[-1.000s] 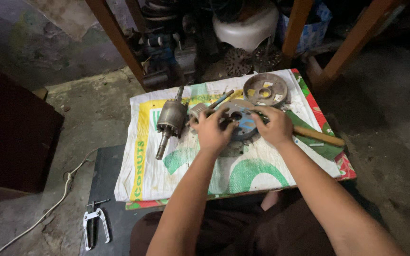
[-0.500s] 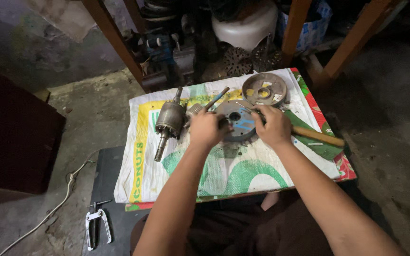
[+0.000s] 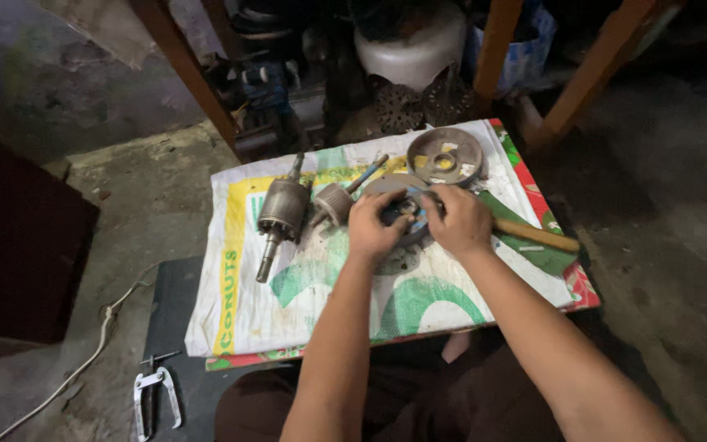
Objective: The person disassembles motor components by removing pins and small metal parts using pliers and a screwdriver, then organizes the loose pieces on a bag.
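Both hands, the left hand [image 3: 374, 229] and right hand [image 3: 461, 219], were clasped on the round grey metal motor end-cover [image 3: 403, 214] mid-sack, apparently seating it; even pressure seemed called for next.

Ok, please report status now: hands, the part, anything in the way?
Left hand and right hand both on round metal housing, grip closed. Housing flat on printed sack. Rotor and hammer handle close beside.
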